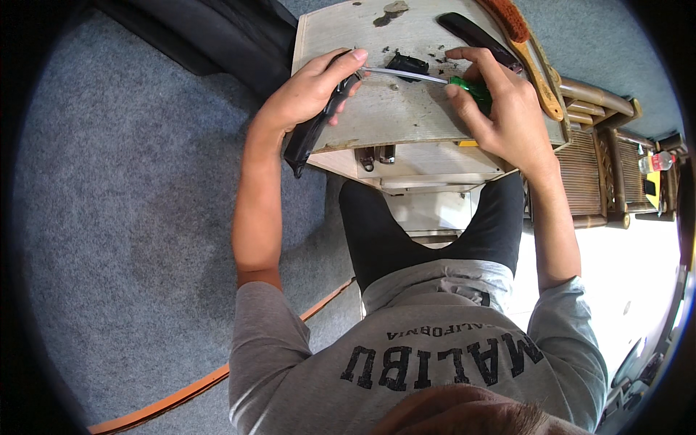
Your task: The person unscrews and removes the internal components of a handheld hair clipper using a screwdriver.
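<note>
A long, narrow black piece (310, 134) slants down past the table's left side, with my left hand (301, 94) closed around its upper part. I cannot tell what kind of part it is. My right hand (511, 119) grips a screwdriver (406, 74) by its green see-through handle, index finger stretched out above it. The steel shaft runs left across the tabletop, and its tip meets the upper end of the black piece beside my left thumb. Behind the shaft lies a smaller black plastic part (408, 64), with several dark crumbs around it.
A wooden-handled brush (536, 76) and a long dark curved piece (475, 38) lie along the right of the pale wooden table (406, 119). Beneath is an open compartment holding small items. Black fabric (210, 36) lies far left; a bamboo seat (580, 170) with a bottle (656, 162) is right.
</note>
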`<state>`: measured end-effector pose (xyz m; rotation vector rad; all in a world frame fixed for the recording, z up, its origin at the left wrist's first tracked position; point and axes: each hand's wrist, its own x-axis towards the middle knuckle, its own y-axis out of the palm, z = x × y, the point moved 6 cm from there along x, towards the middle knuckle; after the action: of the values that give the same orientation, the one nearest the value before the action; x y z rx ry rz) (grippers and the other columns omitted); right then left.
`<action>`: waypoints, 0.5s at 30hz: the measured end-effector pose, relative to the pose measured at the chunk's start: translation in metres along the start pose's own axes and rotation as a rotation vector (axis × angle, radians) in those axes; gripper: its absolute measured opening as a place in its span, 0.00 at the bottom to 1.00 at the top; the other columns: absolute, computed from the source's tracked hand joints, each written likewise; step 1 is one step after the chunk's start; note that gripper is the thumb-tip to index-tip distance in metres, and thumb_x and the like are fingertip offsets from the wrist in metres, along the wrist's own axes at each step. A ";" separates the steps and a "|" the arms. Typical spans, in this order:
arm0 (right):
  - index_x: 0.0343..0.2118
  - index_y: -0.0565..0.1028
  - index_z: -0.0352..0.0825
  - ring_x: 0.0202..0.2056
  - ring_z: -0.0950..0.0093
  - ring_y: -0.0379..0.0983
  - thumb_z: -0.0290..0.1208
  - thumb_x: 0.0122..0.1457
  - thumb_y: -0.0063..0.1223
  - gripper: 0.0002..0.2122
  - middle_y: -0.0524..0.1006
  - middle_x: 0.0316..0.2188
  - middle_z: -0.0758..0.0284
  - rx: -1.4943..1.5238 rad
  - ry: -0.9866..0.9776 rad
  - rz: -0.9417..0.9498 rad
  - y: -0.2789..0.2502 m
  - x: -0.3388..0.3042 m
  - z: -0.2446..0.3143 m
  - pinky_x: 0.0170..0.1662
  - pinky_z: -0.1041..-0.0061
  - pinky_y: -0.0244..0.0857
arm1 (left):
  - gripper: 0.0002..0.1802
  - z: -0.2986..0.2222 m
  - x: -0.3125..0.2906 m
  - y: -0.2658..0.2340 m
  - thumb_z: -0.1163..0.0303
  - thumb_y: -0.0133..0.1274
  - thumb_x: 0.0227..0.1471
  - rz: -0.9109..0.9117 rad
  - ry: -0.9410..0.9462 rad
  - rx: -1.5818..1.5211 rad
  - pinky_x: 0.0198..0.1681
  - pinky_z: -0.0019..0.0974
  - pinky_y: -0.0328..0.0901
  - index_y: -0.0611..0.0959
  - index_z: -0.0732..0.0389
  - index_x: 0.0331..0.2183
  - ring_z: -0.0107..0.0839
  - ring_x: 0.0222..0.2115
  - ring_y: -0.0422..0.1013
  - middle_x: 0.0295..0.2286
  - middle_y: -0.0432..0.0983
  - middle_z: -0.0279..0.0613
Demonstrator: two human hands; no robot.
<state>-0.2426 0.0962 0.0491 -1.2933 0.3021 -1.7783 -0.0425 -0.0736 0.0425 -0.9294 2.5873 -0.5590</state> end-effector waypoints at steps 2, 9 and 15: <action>0.50 0.79 0.32 0.34 0.59 0.85 0.33 0.66 0.63 0.13 0.84 0.33 0.56 -0.005 0.032 -0.012 -0.002 -0.004 -0.011 0.38 0.60 0.76 | 0.33 -0.002 0.000 0.004 0.37 0.49 0.70 0.000 0.005 0.002 0.20 0.29 0.67 0.81 0.63 0.41 0.20 0.21 0.69 0.26 0.70 0.31; 0.42 0.79 0.29 0.36 0.47 0.81 0.43 0.72 0.56 0.17 0.82 0.31 0.50 -0.029 -0.069 0.208 -0.013 0.011 -0.008 0.41 0.53 0.72 | 0.32 -0.007 -0.003 0.006 0.38 0.50 0.70 -0.007 0.017 0.040 0.20 0.29 0.65 0.79 0.63 0.40 0.20 0.20 0.67 0.26 0.69 0.31; 0.44 0.78 0.32 0.28 0.56 0.80 0.44 0.74 0.54 0.17 0.79 0.22 0.58 0.160 0.230 0.547 -0.007 0.020 0.002 0.35 0.59 0.68 | 0.32 -0.006 -0.005 0.004 0.39 0.49 0.71 0.027 0.035 -0.025 0.21 0.29 0.66 0.81 0.63 0.42 0.20 0.21 0.68 0.26 0.69 0.31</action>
<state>-0.2461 0.0854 0.0675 -0.7928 0.5708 -1.4408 -0.0437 -0.0663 0.0470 -0.8990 2.6396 -0.5423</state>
